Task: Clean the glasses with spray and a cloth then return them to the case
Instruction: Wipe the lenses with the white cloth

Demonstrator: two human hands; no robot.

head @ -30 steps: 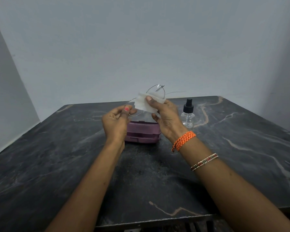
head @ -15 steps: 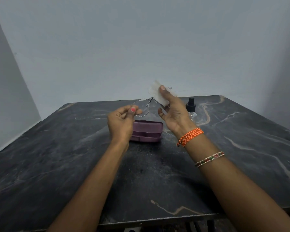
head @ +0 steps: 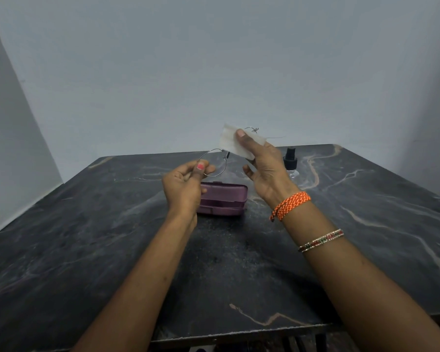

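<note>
Glasses [head: 215,162] between hands, above case [head: 224,198].

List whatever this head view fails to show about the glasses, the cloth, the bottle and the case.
- Glasses: the right lens is hidden behind the cloth and right hand; smears are too fine to judge.
- Spray bottle: its clear body is partly covered by the right hand, so the liquid level is unreadable.
- Case: its left end sits behind the left hand; it looks closed, latch unseen.
</note>
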